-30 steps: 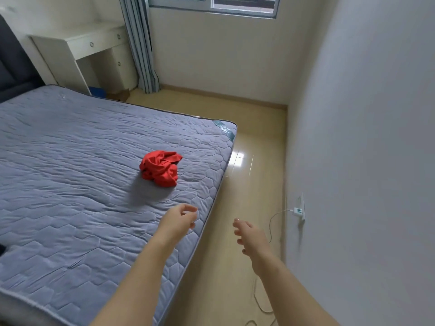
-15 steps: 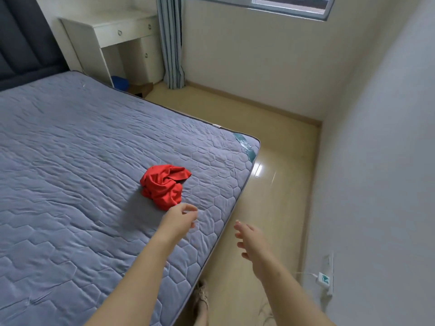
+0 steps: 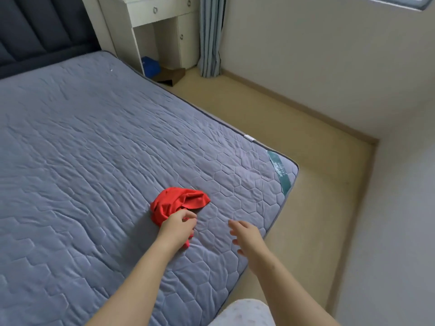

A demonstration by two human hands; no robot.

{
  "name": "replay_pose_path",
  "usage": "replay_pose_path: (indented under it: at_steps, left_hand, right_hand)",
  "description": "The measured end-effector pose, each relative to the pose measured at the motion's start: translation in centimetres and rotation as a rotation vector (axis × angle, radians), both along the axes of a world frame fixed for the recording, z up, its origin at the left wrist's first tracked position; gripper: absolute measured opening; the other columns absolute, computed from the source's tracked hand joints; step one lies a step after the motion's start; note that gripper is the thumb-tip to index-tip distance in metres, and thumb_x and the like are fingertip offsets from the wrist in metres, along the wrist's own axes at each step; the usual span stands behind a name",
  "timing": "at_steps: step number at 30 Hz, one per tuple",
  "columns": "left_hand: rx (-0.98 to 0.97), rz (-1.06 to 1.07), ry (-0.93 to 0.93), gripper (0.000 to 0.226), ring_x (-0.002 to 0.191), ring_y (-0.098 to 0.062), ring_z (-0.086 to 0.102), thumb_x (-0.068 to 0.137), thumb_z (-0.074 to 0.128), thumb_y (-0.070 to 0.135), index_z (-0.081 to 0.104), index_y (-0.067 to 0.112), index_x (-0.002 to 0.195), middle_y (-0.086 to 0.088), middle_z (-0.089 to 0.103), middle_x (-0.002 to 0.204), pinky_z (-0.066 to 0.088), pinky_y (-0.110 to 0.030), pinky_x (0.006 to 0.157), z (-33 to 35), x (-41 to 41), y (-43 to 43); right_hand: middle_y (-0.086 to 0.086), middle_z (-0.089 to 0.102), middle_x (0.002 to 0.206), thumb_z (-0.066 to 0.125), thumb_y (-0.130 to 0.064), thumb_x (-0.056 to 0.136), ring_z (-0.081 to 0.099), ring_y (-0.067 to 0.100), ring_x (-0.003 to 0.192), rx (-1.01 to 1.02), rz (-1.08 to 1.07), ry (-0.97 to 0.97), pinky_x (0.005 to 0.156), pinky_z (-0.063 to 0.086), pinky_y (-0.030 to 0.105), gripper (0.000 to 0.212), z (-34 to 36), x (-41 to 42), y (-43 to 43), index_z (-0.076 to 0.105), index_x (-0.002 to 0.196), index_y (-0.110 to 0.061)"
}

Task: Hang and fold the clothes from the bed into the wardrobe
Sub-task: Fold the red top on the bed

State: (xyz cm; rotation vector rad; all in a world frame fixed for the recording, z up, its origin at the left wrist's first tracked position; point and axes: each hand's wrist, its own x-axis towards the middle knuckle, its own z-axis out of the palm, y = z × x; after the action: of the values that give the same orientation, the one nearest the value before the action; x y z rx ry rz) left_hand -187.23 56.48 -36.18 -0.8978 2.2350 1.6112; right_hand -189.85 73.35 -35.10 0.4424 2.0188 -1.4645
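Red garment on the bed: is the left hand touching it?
Touching. The head view shows the left hand curled over the near edge of the red garment, with red cloth showing under the palm.

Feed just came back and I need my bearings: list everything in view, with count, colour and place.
red garment: one, red, crumpled on the bed near its foot corner
bed: one, grey-blue quilted cover, left of view
headboard: one, dark navy, top left
desk: one, white, beyond the bed
curtain: one, blue-grey, right of the desk
blue item: one, blue, under the desk, unidentifiable
cardboard box: one, brown, floor by the desk
green label: one, green, bed's foot corner
left grip: one, bare, grips the red garment's near edge
right grip: one, bare, fingers spread above the bed, holding nothing
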Motion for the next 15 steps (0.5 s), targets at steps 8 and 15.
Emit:
replay_pose_path:
  at_steps: [8,15]
  left_hand:
    - [-0.138,0.128,-0.041,0.014,0.077,-0.02,0.066,0.087,0.055,0.019,0.058,0.032,0.082,0.007,0.064,0.078,0.048,-0.023,0.071,-2.3,-7.1,-0.9]
    - [-0.102,0.446,-0.246,0.011,0.092,-0.023,0.065,0.088,0.055,0.018,0.064,0.023,0.09,-0.003,0.07,0.095,0.045,-0.024,0.073,-7.4,-9.3,0.1]
  right_hand:
    - [0.006,0.042,0.09,0.05,-0.026,0.094,0.038,0.017,0.08,0.04,0.272,-0.032,0.056,0.027,0.026,0.045,-2.4,-11.2,-4.6,0.049,0.119,0.012]
    - [-0.004,0.049,0.071,0.05,-0.027,0.093,0.047,0.014,0.069,0.191,0.637,-0.133,0.058,0.034,0.024,0.021,-7.9,-18.1,-5.1,0.061,0.101,-0.01]
